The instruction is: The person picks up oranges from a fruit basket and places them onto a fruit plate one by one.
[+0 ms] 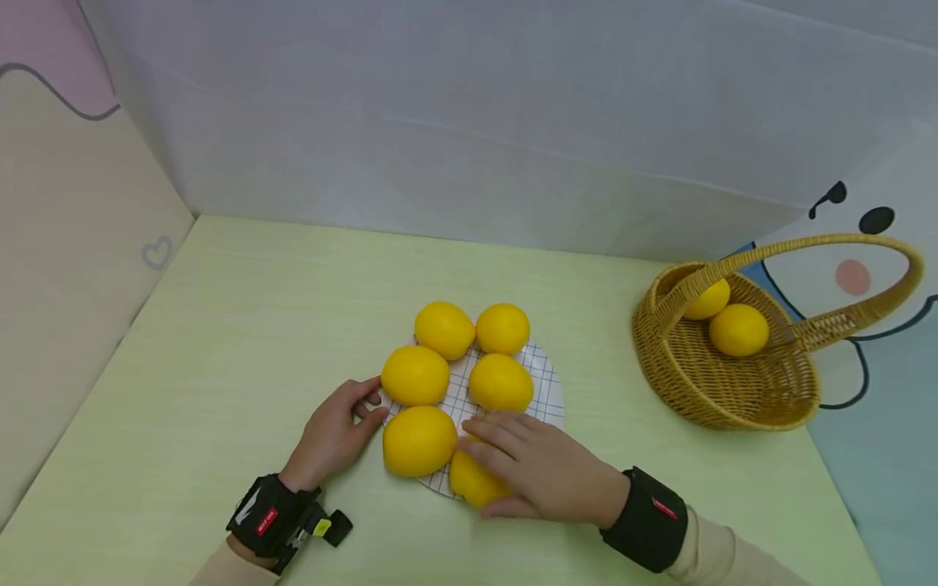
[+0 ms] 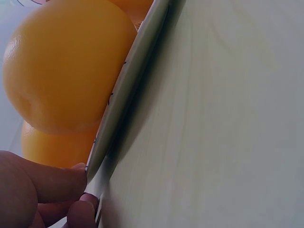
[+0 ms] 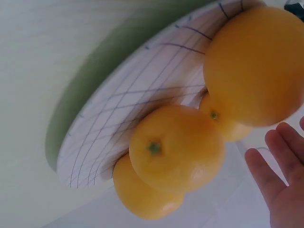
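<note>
Several yellow-orange oranges sit on a round white plate (image 1: pixel 545 391) with a blue grid. At the plate's left edge, my left hand (image 1: pixel 337 435) pinches the rim; the left wrist view shows fingertips (image 2: pixel 64 185) at the plate's edge (image 2: pixel 124 85), beside an orange (image 2: pixel 66 66). My right hand (image 1: pixel 542 468) lies over the front right orange (image 1: pixel 475 480), partly hiding it. In the right wrist view its fingers (image 3: pixel 285 156) are straight and spread, just beside that large near orange (image 3: pixel 256 66). Another orange (image 3: pixel 175 147) shows a green stem end there.
A wicker basket (image 1: pixel 652 358) with a tall handle (image 1: pixel 806 244) stands at the table's right edge. Two oranges (image 1: pixel 738 330) lie inside it. The pale green table (image 1: pixel 293 301) meets a white wall covering (image 1: pixel 440 122) behind and a patterned covering (image 1: pixel 66 244) at left.
</note>
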### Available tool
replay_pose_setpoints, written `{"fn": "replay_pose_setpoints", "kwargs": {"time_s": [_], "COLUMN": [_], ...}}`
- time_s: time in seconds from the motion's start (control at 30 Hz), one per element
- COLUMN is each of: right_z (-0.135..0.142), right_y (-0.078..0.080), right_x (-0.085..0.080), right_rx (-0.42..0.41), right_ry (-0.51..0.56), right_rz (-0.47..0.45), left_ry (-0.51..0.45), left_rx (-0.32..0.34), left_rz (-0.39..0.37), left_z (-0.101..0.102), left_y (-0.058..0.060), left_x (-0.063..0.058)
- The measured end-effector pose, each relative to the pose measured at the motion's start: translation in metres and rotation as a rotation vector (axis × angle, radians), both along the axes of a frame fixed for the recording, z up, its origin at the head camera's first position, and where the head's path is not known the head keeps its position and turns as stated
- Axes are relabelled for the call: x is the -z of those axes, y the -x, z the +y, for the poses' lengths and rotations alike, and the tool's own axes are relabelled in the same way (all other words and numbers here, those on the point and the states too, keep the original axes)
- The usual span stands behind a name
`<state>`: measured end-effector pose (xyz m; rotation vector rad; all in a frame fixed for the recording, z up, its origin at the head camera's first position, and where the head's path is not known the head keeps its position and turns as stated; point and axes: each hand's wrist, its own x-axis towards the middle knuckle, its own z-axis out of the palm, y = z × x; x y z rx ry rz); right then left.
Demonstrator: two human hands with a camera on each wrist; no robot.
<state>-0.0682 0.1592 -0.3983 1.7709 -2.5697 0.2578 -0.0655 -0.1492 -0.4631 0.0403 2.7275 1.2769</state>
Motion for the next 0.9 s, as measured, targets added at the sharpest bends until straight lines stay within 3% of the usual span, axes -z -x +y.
{"fn": "replay_pose_setpoints", "kwargs": {"time_s": [0.13, 0.3, 0.67, 0.9], "right_z": [0.011, 0.033, 0.095, 0.148], "right_y": [0.009, 0.025, 0.064, 0.082], "right_x": [-0.013, -0.027, -0.052, -0.060], "right_rx": [0.033, 0.136, 0.369, 0.549], "right_ry": [0.123, 0.264, 0.418, 0.484], "right_rz": [0.045, 0.116, 0.287, 0.258], "left_ry": [-0.004, -0.003, 0.001, 0.006], "left_rx": [-0.002, 0.000, 0.000, 0.003], "left_rz": [0.004, 0.009, 0.007, 0.003], "left_z": [0.000, 0.000, 0.000, 0.001], "left_y": [0.000, 0.000, 0.001, 0.001], "left_x": [0.000, 0.000, 0.001, 0.001]}}
